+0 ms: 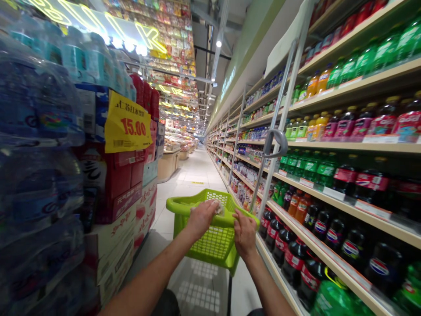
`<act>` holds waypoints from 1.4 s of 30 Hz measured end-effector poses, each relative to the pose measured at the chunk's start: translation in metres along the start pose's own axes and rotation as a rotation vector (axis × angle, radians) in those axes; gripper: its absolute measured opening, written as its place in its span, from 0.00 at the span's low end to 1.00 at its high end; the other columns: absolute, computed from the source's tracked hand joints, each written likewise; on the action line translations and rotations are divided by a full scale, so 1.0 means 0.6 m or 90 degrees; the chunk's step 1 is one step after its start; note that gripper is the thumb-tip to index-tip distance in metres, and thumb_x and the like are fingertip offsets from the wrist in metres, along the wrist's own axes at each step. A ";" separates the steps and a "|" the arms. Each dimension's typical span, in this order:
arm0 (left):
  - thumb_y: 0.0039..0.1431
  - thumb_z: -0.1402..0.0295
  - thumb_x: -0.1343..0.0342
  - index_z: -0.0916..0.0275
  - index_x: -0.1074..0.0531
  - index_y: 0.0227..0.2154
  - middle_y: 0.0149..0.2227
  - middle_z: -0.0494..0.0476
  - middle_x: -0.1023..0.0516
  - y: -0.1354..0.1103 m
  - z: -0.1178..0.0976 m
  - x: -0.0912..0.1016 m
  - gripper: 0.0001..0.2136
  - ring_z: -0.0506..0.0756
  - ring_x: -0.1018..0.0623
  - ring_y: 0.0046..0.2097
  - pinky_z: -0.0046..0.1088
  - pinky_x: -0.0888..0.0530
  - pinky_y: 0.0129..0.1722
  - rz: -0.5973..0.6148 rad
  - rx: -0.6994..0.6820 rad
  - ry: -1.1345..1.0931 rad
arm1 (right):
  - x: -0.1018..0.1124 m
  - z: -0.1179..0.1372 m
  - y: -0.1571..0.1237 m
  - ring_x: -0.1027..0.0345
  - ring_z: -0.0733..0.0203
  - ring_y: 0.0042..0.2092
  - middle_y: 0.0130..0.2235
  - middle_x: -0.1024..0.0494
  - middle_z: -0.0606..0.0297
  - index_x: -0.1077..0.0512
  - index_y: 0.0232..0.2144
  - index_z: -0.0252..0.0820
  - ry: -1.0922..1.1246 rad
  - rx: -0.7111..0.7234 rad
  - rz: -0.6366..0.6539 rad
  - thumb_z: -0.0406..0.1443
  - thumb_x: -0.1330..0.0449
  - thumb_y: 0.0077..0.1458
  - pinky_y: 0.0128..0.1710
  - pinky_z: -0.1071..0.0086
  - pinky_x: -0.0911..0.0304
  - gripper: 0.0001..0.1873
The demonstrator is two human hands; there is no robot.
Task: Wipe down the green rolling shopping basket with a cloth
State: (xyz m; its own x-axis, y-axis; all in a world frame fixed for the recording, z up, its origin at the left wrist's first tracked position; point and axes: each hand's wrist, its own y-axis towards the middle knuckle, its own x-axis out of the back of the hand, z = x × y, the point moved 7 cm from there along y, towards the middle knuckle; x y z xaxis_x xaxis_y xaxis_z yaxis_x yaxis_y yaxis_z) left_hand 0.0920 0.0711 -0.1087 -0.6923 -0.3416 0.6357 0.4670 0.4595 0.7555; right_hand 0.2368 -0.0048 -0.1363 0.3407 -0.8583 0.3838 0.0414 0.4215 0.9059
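A light green plastic shopping basket (210, 239) with perforated walls is in front of me, low in the aisle. My left hand (203, 218) is closed at the basket's near rim, with a crumpled whitish cloth or tissue (217, 207) under its fingertips. Farther right, my right hand (245, 232) grips the same rim near its right corner, fingers curled over the edge. What lies inside the basket is largely hidden by the rim and my hands.
Shelves (348, 149) of bottled drinks line the right, close to the basket. A metal pole with a grey loop (275, 142) stands before them. Stacked drink packs (39, 184) and cartons (115, 237) rise at left, under a yellow price sign (128, 125). The tiled aisle (194, 166) runs ahead.
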 end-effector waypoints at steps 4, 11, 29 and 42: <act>0.56 0.75 0.57 0.64 0.33 0.46 0.47 0.61 0.27 -0.015 0.102 0.042 0.16 0.57 0.28 0.48 0.40 0.31 0.50 -0.055 0.175 0.033 | 0.000 0.009 0.001 0.34 0.61 0.40 0.39 0.24 0.62 0.37 0.49 0.39 0.010 -0.012 -0.008 0.35 0.57 0.59 0.46 0.63 0.51 0.18; 0.58 0.74 0.58 0.59 0.35 0.48 0.50 0.57 0.29 0.005 -0.052 -0.020 0.16 0.54 0.31 0.52 0.35 0.32 0.51 0.010 -0.020 -0.042 | 0.003 0.006 0.001 0.33 0.60 0.40 0.38 0.24 0.63 0.39 0.51 0.40 0.001 -0.014 -0.013 0.35 0.57 0.59 0.46 0.62 0.51 0.19; 0.57 0.75 0.56 0.61 0.37 0.50 0.51 0.61 0.30 -0.014 -0.098 -0.040 0.17 0.55 0.33 0.54 0.41 0.34 0.54 -0.070 -0.143 -0.030 | 0.008 0.007 -0.003 0.33 0.60 0.41 0.40 0.25 0.62 0.43 0.54 0.41 -0.023 0.025 -0.021 0.35 0.57 0.59 0.46 0.62 0.50 0.21; 0.56 0.75 0.56 0.59 0.34 0.47 0.50 0.56 0.29 -0.006 -0.013 -0.010 0.17 0.53 0.31 0.52 0.35 0.32 0.53 -0.048 0.014 -0.058 | 0.003 0.004 -0.004 0.33 0.60 0.41 0.39 0.24 0.63 0.43 0.54 0.41 -0.008 0.009 -0.024 0.35 0.57 0.59 0.47 0.61 0.50 0.21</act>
State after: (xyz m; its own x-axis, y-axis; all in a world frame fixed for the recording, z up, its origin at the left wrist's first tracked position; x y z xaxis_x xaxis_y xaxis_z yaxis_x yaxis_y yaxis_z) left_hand 0.0990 0.0651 -0.1139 -0.7721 -0.3010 0.5596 0.4001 0.4539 0.7962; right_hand 0.2350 -0.0083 -0.1374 0.3270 -0.8774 0.3511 0.0401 0.3841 0.9224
